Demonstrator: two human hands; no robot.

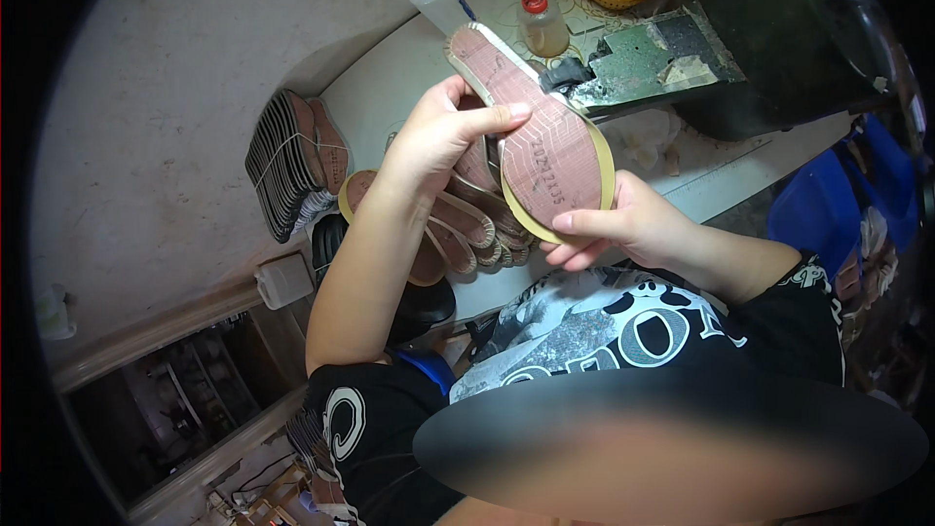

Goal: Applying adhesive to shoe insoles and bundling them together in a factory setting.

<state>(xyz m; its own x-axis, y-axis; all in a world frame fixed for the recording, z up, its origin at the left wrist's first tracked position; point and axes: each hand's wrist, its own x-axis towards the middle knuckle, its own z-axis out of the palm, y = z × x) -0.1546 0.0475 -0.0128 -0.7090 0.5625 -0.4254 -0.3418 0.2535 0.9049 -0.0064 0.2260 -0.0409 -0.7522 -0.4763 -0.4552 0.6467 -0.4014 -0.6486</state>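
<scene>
In front of my chest I hold a shoe insole (550, 136) with a pinkish, stitched-looking face, dark marks and a yellow layer that sticks out along its wide end. My left hand (429, 131) grips its narrow middle, thumb on top and fingers underneath. At the wide end, my right hand (623, 224) pinches the edge between thumb and fingers. Below and left of it, a loose heap of similar insoles (453, 244) lies on the white table (355, 88), partly hidden by my left forearm.
A tied stack of insoles (287, 161) stands at the left. Behind are a red-capped squeeze bottle (543, 31), a blue-topped bottle (438, 8) and a yellow basket (623, 2) of cords. A worn green machine (648, 58) takes up the back right; blue bins (818, 200) stand beyond the table's right edge.
</scene>
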